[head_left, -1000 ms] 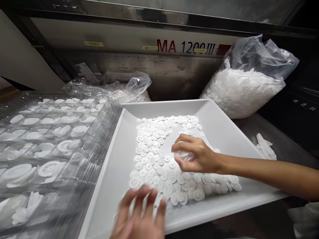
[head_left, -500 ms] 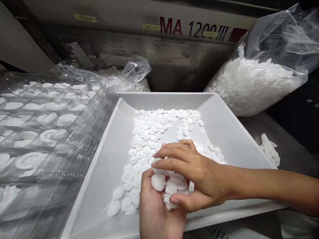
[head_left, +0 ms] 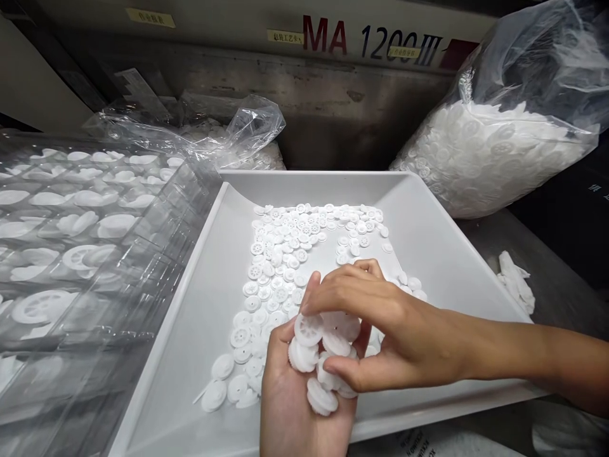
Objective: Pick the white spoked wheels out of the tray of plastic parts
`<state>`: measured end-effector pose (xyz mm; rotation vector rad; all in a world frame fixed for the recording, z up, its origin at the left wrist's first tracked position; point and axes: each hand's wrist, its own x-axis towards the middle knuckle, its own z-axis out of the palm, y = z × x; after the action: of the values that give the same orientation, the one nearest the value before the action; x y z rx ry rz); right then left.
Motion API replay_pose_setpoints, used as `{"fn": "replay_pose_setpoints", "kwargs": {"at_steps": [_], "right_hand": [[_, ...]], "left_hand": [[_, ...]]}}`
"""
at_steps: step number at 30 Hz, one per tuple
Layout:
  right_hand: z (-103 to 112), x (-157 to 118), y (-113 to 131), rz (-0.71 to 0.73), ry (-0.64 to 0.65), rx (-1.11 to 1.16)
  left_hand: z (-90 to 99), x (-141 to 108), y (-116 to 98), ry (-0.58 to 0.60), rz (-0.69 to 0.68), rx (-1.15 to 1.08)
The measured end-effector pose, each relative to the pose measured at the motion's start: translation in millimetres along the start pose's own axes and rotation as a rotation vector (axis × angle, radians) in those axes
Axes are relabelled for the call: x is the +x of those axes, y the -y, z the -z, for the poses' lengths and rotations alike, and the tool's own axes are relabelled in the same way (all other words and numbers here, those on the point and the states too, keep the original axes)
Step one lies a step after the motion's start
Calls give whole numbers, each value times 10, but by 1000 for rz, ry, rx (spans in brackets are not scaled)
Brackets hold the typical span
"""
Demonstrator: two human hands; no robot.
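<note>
A small heap of white plastic gears (head_left: 304,355) lies in the cupped palm of my left hand (head_left: 307,412), above the near part of a grey-white tray (head_left: 176,355). My right hand (head_left: 380,324) arches over the heap from the right. Its thumb and fingertips touch gears in the palm, with the fingers curved around them. Many more white gears (head_left: 280,254) are spread over the tray's floor, thickest along the left and far sides. Some gears behind my hands are hidden.
Left of the tray stand stacked clear compartment trays (head_left: 157,235) holding white parts. A clear bag (head_left: 238,139) lies behind them. A full bag of white gears (head_left: 476,158) leans at the back right. A crumpled white piece (head_left: 516,279) rests right of the tray.
My right-hand fingers have shifted over the heap, and the gears in my left palm have rearranged, showing more of their faces. The view has tilted slightly.
</note>
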<state>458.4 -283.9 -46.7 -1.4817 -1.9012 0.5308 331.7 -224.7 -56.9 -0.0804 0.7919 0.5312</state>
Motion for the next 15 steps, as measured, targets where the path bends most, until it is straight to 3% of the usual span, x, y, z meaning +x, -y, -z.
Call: {"fn": "replay_pose_setpoints", "kwargs": {"at_steps": [5,15], "right_hand": [[59,3,16,10,-35,-11],[146,16,-41,-24,-38,-22]], "left_hand": [[4,-14,-13,-42,-18,33],[31,3,12,49,-8,16]]}}
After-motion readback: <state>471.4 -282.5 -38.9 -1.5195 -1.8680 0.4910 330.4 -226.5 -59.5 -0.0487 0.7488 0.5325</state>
